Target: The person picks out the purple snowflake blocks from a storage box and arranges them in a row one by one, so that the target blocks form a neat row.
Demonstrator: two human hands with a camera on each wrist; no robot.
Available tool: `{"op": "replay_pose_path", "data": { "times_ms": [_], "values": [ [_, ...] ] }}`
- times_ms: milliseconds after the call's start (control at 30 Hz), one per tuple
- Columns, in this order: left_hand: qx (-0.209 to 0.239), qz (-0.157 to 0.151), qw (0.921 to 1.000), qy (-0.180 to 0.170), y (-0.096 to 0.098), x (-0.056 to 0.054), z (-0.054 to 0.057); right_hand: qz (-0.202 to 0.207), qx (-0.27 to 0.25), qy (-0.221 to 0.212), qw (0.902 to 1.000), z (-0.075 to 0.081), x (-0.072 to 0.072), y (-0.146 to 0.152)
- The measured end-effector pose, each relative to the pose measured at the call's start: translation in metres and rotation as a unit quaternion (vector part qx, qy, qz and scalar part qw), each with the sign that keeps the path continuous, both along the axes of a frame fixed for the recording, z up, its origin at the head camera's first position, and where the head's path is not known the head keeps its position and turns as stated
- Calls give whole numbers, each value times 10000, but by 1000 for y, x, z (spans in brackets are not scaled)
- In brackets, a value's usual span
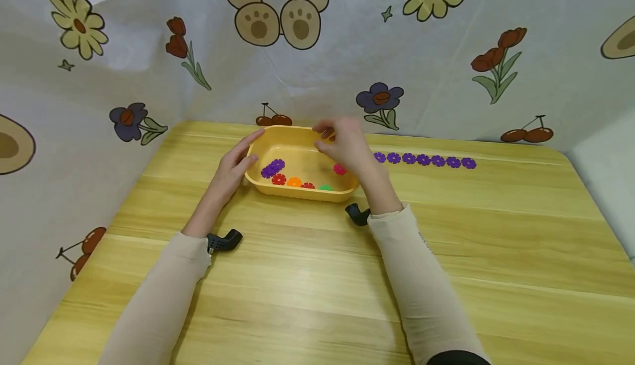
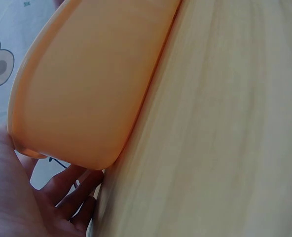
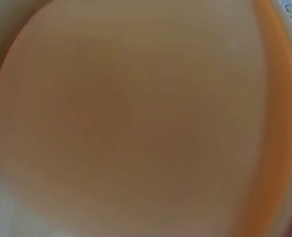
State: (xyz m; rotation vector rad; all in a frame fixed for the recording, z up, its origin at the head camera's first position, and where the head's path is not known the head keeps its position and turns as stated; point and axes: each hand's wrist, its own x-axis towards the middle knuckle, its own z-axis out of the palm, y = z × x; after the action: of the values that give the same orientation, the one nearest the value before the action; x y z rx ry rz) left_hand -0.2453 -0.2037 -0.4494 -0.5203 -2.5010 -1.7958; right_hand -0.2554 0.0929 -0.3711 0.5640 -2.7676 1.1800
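A yellow plastic basin (image 1: 302,192) stands near the back of the table, with several small flower-shaped discs inside. Two or so purple discs (image 1: 273,168) overlap at its left; red, orange and green ones lie along the near side, and a pink disc (image 1: 339,170) is at the right. My left hand (image 1: 233,164) holds the basin's left end, thumb at the rim and fingers along the outside. Above the basin's right part is my right hand (image 1: 344,141), its thumb and fingers bent and apart, with nothing visible between them. Basin wall fills the blurred right wrist view.
A straight row of several purple flower discs (image 1: 423,160) runs rightward from behind my right hand along the table's back. The wooden table (image 1: 297,288) meets a patterned cloth (image 1: 317,78) at its back edge. Black wrist cameras (image 1: 225,240) jut from both sleeves.
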Motion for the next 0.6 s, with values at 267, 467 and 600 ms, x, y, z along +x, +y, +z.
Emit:
{"op": "replay_pose_path", "data": {
  "times_ms": [267,467,600],
  "values": [
    [-43,44,10000,-38,0,0,-1,149,63,-105,9998,-6,-3,-27],
    [-155,72,9998,-38,-1,0,-1,501,530,-471,9962,-11,-4,-50],
    [-153,62,9998,-52,-1,0,-1,759,871,-590,9915,-18,-5,-63]
  ]
}}
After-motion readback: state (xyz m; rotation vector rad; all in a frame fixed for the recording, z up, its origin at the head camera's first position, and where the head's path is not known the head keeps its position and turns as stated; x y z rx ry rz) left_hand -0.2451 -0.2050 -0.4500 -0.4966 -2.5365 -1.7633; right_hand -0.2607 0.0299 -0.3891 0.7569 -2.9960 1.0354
